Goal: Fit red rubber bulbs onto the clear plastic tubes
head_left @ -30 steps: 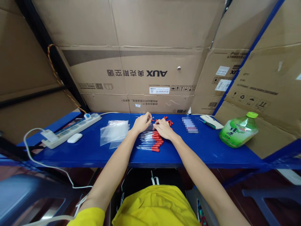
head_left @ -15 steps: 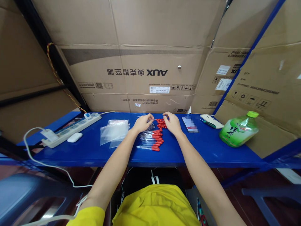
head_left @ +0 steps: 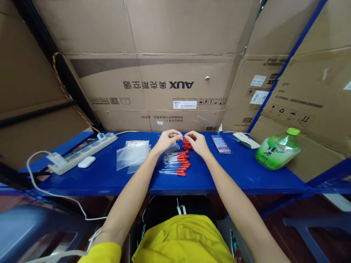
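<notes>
My left hand point(head_left: 168, 140) and my right hand point(head_left: 197, 142) meet fingertip to fingertip over the far part of the blue table. The left is closed in a pinch, with a thin clear tube faintly showing beside it. The right pinches what looks like a red rubber bulb, mostly hidden by the fingers. Loose red rubber bulbs point(head_left: 187, 145) lie in a pile below the fingertips. Bare clear tubes point(head_left: 173, 148) lie beneath my left hand. Nearer me are several droppers point(head_left: 178, 164), clear tubes with red bulbs on their right ends.
Clear plastic bags point(head_left: 133, 155) lie left on the blue table point(head_left: 219, 179). Further left are a white case point(head_left: 86, 162) and a power strip point(head_left: 82, 152) with cables. A phone point(head_left: 221, 144), a green-handled screwdriver point(head_left: 242, 143) and a green bottle point(head_left: 278, 149) are on the right. Cardboard point(head_left: 164, 33) walls the back.
My hands have come together, closing the gap between their fingertips. The right fingers have bent into a pinch. The droppers and bags lie as before; the view has shifted slightly.
</notes>
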Action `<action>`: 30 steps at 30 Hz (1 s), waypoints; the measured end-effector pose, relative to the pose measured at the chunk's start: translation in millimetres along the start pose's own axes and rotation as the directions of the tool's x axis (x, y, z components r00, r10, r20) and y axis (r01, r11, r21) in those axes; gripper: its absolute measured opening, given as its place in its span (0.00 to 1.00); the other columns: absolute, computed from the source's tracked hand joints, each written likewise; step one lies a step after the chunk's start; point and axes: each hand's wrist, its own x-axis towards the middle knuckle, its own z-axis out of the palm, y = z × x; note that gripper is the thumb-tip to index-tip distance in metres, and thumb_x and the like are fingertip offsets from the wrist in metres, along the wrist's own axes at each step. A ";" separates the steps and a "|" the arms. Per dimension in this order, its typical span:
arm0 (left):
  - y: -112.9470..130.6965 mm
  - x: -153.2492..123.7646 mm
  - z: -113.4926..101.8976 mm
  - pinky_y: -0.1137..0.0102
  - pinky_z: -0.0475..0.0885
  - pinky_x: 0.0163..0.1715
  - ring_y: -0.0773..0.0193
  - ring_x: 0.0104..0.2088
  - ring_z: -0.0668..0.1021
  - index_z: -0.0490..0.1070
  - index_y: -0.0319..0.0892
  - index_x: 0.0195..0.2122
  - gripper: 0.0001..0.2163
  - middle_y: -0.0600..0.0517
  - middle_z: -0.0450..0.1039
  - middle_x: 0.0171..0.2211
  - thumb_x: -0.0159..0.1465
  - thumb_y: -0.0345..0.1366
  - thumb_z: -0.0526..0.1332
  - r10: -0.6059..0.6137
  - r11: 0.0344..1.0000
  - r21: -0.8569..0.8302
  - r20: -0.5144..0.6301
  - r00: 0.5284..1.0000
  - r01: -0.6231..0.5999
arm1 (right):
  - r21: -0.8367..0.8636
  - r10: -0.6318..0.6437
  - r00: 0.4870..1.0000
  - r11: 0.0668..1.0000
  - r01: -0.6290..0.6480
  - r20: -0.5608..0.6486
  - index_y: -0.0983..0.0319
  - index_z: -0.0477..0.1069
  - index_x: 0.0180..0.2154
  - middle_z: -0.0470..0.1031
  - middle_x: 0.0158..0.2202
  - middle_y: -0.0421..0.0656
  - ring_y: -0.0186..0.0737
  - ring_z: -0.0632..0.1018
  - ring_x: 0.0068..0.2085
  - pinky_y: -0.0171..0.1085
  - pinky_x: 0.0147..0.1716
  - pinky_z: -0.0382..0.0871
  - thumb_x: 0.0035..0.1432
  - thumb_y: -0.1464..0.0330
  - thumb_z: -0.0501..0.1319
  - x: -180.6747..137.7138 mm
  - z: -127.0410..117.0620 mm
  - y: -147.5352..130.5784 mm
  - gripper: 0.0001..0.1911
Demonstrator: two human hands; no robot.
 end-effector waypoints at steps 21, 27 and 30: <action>9.4 -8.1 23.0 0.72 0.61 0.20 0.68 0.17 0.59 0.57 0.44 0.27 0.33 0.55 0.54 0.16 0.64 0.69 0.32 -0.104 0.638 -0.751 0.136 0.985 0.171 | -0.036 0.067 0.997 0.997 -0.068 -0.048 0.61 0.75 0.39 0.81 0.34 0.43 0.41 0.80 0.37 0.36 0.41 0.71 0.64 0.59 0.56 -1.9 7.7 -2.3 0.14; 13.0 -8.3 17.0 0.72 0.57 0.18 0.68 0.17 0.55 0.54 0.44 0.24 0.32 0.57 0.46 0.15 0.65 0.68 0.33 -0.104 0.558 -0.819 0.094 0.990 0.136 | -0.457 0.225 0.944 0.832 -0.315 -0.241 0.57 0.76 0.42 0.82 0.41 0.45 0.45 0.80 0.43 0.39 0.45 0.69 0.65 0.65 0.55 0.6 -18.9 15.1 0.12; 13.2 -8.3 16.5 0.71 0.57 0.18 0.68 0.17 0.55 0.55 0.44 0.23 0.31 0.57 0.44 0.15 0.66 0.66 0.33 -0.100 0.538 -0.836 0.063 0.993 0.108 | -0.560 0.298 0.913 0.722 -0.406 -0.278 0.57 0.77 0.46 0.82 0.41 0.47 0.49 0.80 0.45 0.41 0.45 0.69 0.63 0.70 0.55 0.2 -30.8 25.9 0.14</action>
